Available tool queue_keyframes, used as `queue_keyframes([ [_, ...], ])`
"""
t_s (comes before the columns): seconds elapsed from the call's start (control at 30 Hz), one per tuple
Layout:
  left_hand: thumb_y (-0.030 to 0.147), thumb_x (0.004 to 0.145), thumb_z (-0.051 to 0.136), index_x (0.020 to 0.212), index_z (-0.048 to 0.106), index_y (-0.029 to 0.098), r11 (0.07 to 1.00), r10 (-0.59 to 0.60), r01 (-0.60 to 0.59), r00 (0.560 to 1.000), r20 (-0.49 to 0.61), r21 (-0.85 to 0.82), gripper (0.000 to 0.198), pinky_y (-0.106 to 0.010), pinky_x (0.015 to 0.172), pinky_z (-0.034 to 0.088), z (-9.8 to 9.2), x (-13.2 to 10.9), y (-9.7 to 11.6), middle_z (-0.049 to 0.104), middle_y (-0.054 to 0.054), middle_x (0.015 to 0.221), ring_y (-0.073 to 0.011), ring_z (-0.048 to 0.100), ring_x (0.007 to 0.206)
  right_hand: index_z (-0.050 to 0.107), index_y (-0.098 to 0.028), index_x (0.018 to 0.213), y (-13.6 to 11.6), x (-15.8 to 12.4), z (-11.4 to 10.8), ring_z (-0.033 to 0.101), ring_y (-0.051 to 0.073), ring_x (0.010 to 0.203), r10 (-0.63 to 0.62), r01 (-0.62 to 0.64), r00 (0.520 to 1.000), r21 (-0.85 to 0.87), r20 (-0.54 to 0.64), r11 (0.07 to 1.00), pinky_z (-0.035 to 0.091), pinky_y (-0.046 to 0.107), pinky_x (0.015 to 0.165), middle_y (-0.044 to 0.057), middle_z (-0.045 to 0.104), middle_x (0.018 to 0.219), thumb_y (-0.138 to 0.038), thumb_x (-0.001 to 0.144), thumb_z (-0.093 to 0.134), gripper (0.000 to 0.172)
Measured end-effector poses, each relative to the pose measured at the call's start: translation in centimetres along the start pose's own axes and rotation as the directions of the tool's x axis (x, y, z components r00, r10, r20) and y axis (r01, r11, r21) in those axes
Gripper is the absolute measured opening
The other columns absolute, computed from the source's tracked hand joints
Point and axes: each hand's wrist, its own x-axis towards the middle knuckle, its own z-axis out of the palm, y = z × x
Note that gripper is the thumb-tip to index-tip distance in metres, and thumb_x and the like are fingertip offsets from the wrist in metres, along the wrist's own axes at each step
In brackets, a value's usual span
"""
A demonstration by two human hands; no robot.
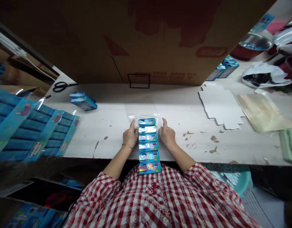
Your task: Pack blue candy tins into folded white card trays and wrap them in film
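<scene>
Several small blue packs [148, 146] stand in a row, running from the white table toward my shirt. A clear plastic film shows at the far end of the row and spreads to both sides. My left hand [131, 135] is at the left of the row, index finger pointing forward, the other fingers curled in at the film's edge. On the right side, my right hand [167, 134] mirrors it, with its index finger out along the film. Both hands appear to pinch the film, close beside the packs.
A large cardboard box [127, 63] rises behind the table [108, 117]. Scissors [61, 86], small blue boxes [85, 103] and wrapped blue packs [39, 129] lie left. Flat white card [220, 104], a plastic sheet [262, 110] and a metal bowl [255, 41] are right.
</scene>
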Motion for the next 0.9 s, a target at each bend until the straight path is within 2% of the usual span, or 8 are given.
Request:
queue_keyframes([
  [0.1, 0.029, 0.086, 0.044, 0.126, 0.05, 0.026, 0.983, 0.1, -0.099, 0.995, -0.002, 0.154, 0.041, -0.028, 0.067, 0.041, -0.7, 0.2, 0.2, 0.062, -0.007, 0.089, -0.0205, 0.058, 0.081, 0.043, -0.018, 0.129, 0.1, 0.9, -0.7, 0.053, 0.021, 0.082, -0.224, 0.21, 0.973, -0.177, -0.061, 0.962, 0.035, 0.029, 0.066, 0.012, 0.061, 0.1, -0.027, 0.09, 0.035, 0.041],
  [0.2, 0.033, 0.087, 0.043, 0.106, 0.064, 0.023, 0.961, 0.201, -0.168, 0.969, -0.14, 0.221, 0.03, -0.03, 0.074, 0.041, -1.1, 1.1, 0.4, 0.057, -0.01, 0.104, -0.0227, 0.053, 0.094, 0.056, -0.021, 0.115, -0.2, 2.4, -0.8, 0.05, 0.02, 0.089, -0.384, 0.359, 0.922, -0.264, -0.048, 0.895, 0.033, 0.029, 0.069, 0.01, 0.057, 0.111, -0.023, 0.092, 0.032, 0.033],
  [0.33, 0.026, 0.087, 0.042, 0.089, 0.066, 0.02, 0.952, 0.259, -0.226, 0.953, -0.154, 0.205, 0.025, -0.031, 0.078, 0.04, -1.8, 2.2, 0.8, 0.064, -0.008, 0.093, -0.0213, 0.055, 0.091, 0.064, -0.021, 0.098, -1.1, 4.1, -2.4, 0.053, 0.018, 0.085, -0.331, 0.333, 0.942, -0.22, 0.051, 0.917, 0.033, 0.028, 0.065, 0.007, 0.062, 0.101, -0.021, 0.09, 0.035, 0.03],
  [0.5, 0.029, 0.082, 0.05, 0.086, 0.064, 0.021, 0.984, 0.179, -0.179, 0.966, -0.184, 0.018, 0.017, -0.027, 0.069, 0.04, -3.5, 2.4, 1.6, 0.068, -0.003, 0.081, -0.0177, 0.061, 0.079, 0.068, -0.024, 0.094, -2.2, 4.6, -5.8, 0.059, 0.018, 0.082, -0.304, 0.321, 0.944, -0.137, 0.129, 0.937, 0.034, 0.026, 0.065, 0.004, 0.069, 0.09, -0.023, 0.087, 0.037, 0.032],
  [0.6, 0.032, 0.078, 0.054, 0.081, 0.064, 0.021, 0.976, 0.146, -0.17, 0.974, -0.174, -0.136, 0.015, -0.024, 0.065, 0.041, -4.1, 2.8, 1.6, 0.068, 0.0, 0.074, -0.0153, 0.062, 0.072, 0.068, -0.022, 0.09, -2.6, 4.1, -6.7, 0.061, 0.019, 0.081, -0.335, 0.352, 0.934, -0.176, 0.123, 0.919, 0.033, 0.027, 0.064, 0.005, 0.07, 0.088, -0.021, 0.087, 0.036, 0.032],
  [0.73, 0.03, 0.076, 0.056, 0.075, 0.063, 0.019, 0.935, 0.194, -0.212, 0.977, -0.088, -0.286, 0.014, -0.022, 0.06, 0.041, -4.3, 3.8, 1.3, 0.066, 0.001, 0.066, -0.0124, 0.06, 0.063, 0.063, -0.02, 0.096, -2.8, 3.2, -6.2, 0.06, 0.018, 0.07, -0.317, 0.321, 0.947, -0.257, 0.056, 0.912, 0.03, 0.026, 0.058, 0.006, 0.069, 0.081, -0.022, 0.089, 0.035, 0.029],
  [0.83, 0.027, 0.078, 0.054, 0.073, 0.063, 0.019, 0.94, 0.302, -0.327, 0.93, -0.209, -0.1, 0.013, -0.023, 0.059, 0.04, -4.3, 3.2, 1.1, 0.067, -0.001, 0.069, -0.0134, 0.06, 0.064, 0.062, -0.017, 0.088, -2.3, 2.2, -4.9, 0.056, 0.014, 0.063, -0.372, 0.345, 0.928, -0.296, -0.036, 0.891, 0.025, 0.026, 0.053, 0.007, 0.067, 0.08, -0.02, 0.089, 0.036, 0.026],
  [0.9, 0.025, 0.081, 0.049, 0.072, 0.061, 0.018, 0.898, 0.432, -0.435, 0.845, -0.316, 0.065, 0.016, -0.025, 0.06, 0.04, -3.8, 2.0, 0.6, 0.066, -0.003, 0.07, -0.0141, 0.059, 0.065, 0.061, -0.017, 0.081, -1.3, 1.3, -3.9, 0.054, 0.012, 0.062, -0.464, 0.4, 0.87, -0.313, -0.166, 0.861, 0.024, 0.026, 0.052, 0.006, 0.065, 0.076, -0.017, 0.089, 0.036, 0.026],
])
